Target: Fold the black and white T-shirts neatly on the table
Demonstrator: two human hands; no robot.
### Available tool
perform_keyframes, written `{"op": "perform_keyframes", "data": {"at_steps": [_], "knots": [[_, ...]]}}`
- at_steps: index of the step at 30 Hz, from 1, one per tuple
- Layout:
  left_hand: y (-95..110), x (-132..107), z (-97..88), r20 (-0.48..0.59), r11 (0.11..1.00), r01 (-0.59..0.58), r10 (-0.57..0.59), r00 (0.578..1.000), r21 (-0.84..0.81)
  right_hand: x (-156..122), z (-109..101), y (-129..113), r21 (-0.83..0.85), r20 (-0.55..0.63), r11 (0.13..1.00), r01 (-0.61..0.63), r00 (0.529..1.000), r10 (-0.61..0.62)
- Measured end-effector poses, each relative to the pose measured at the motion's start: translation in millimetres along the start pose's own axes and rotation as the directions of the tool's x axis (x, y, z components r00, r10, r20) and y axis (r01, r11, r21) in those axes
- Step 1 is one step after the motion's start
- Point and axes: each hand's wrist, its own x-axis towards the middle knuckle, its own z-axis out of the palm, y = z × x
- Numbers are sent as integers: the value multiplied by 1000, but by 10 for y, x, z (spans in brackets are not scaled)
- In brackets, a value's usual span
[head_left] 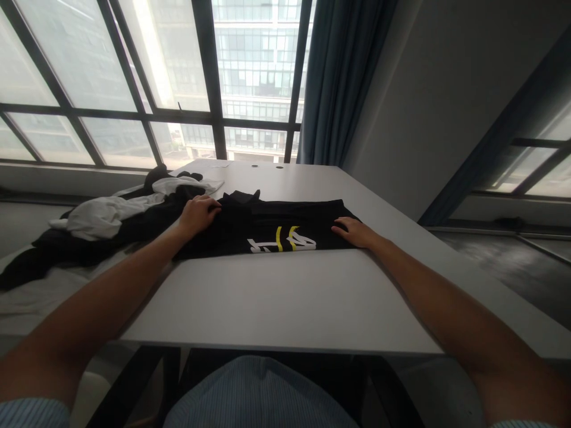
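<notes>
Left hand [198, 214], at the end of a bare forearm, rests on the left end of a black garment [276, 221]; its fingers are curled down over the cloth and seem to pinch a fold, though the fingertips themselves are hidden in the dark fabric. The right hand [354, 232] lies on the garment's right end, fingers stretched out almost flat and holding nothing, only pressing down.

The black garment lies as a long, flat, folded band across the middle of a pale table [285, 297], its near edge straight and parallel to the person. With one hand at each end, the cloth looks to be pinned taut so that it lies smooth and square.

Printed lettering [282, 241] runs along the near edge: blocky white characters with two yellow strokes between them. It is seen at a steep slant and partly folded under, so no word or brand can be read.

To the left, just beside the left hand, a loose heap of clothes [102, 217] in black and white spills over the table's left edge, probably set aside there within easy reach. Beyond the far end stand a large window [134, 77] and a dark blue curtain [339, 77].
</notes>
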Motion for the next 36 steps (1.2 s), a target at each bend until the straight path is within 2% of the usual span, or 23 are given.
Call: {"op": "perform_keyframes", "data": {"at_steps": [1, 3, 6, 9, 11, 14, 16, 18, 19, 21, 23, 25, 28, 32, 34, 36], "knots": [[43, -22, 8, -24, 1000, 8, -7, 1000, 28, -1, -1, -1, -3, -4, 1000, 3, 1000, -3], [96, -47, 22, -9, 997, 32, -31, 999, 76, -1, -1, 3, -3, -12, 1000, 13, 1000, -13], [83, -41, 4, 14, 996, 42, -44, 999, 78, 4, 9, 17, -3, -7, 1000, 25, 1000, -25], [58, -47, -25, 108, 1000, -13, 11, 994, 20, -1, 10, 13, -12, 1, 1000, 19, 1000, -19], [83, -91, -2, 252, 998, -54, 56, 966, -16, -24, -12, -25, -15, -3, 1000, 11, 1000, -11], [158, -189, 96, 458, 998, -62, 66, 887, -24, -85, -89, -164, -12, -92, 999, 32, 995, -33], [189, -234, 162, 521, 998, -55, 56, 852, -17, -121, -140, -301, -4, -204, 998, 68, 977, -67], [188, -247, 203, 527, 998, -58, 60, 848, -21, -132, -153, -433, 8, -245, 994, 112, 964, -107], [178, -245, 213, 526, 998, -61, 65, 848, -25, -125, -139, -483, 12, -211, 992, 128, 970, -123], [148, -231, 219, 532, 998, -63, 70, 844, -32, -89, -76, -524, 15, -64, 991, 132, 989, -131], [118, -219, 220, 544, 997, -63, 72, 836, -34, -36, 7, -469, 10, 67, 995, 102, 992, -102], [100, -215, 222, 546, 997, -65, 72, 835, -33, 14, 71, -325, 3, 98, 999, 45, 994, -45], [105, -219, 233, 536, 998, -62, 70, 841, -34, 39, 77, -19, -36, 46, 996, -86, 995, 88], [105, -207, 245, 547, 998, -55, 70, 834, -44, -30, -63, 322, -126, -69, 952, -278, 960, 271], [32, -187, 243, 540, 999, -38, 45, 841, -24, -63, -148, 403, -139, -109, 934, -330, 942, 316], [-124, -166, 234, 514, 999, 31, -49, 857, 43, -65, -213, 434, -116, -103, 911, -397, 917, 386]]}}
